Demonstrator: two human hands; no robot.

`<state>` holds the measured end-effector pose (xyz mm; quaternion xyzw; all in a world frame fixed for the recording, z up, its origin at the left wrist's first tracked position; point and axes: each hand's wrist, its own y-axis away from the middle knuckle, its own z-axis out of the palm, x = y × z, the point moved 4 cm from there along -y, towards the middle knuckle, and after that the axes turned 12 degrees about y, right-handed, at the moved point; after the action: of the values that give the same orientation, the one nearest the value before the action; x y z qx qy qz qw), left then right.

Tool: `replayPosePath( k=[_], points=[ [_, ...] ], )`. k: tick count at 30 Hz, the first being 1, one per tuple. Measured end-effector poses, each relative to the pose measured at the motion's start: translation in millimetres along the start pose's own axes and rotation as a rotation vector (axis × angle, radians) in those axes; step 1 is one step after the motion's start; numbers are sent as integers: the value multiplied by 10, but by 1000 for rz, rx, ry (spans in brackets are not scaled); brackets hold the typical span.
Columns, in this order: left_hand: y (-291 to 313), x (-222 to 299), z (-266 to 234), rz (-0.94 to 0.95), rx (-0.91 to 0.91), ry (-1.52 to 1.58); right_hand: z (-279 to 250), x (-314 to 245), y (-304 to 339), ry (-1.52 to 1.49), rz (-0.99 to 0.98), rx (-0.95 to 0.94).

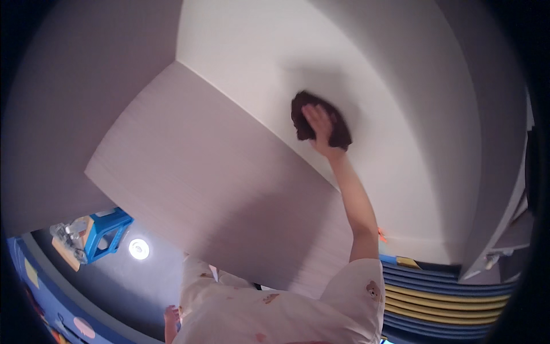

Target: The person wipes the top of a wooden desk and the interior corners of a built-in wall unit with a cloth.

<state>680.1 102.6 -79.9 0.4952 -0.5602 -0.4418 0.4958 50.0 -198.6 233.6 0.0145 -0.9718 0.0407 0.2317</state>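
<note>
Palm and fingers laid out flat, my right hand (319, 123) presses a dark brown cloth (341, 133) against a smooth white panel (258, 51). The cloth is bunched and sticks out on both sides of the hand, and a shadow falls around it. My right arm reaches up past the end of a pale wood-grain board (189, 149) that meets the white panel along a straight seam. Low on the left, my left hand (172, 315) hangs beside my body, its fingers slightly apart and nothing visible in them.
At lower left stands a blue plastic stool (109, 229), next to clear plastic items (70, 236). A bright round light spot (138, 249) shows on the grey floor. Blue and yellow mats (447, 298) are stacked at lower right. A small orange object (382, 235) lies beyond my elbow.
</note>
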Motion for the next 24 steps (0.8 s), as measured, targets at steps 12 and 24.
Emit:
replayPosePath(
  k=[12, 24],
  points=[
    [512, 632, 1637, 379, -324, 183, -2239, 1049, -52, 508, 19, 534],
    [171, -2188, 1469, 12, 27, 176, -276, 219, 40, 238, -178, 256]
  ],
)
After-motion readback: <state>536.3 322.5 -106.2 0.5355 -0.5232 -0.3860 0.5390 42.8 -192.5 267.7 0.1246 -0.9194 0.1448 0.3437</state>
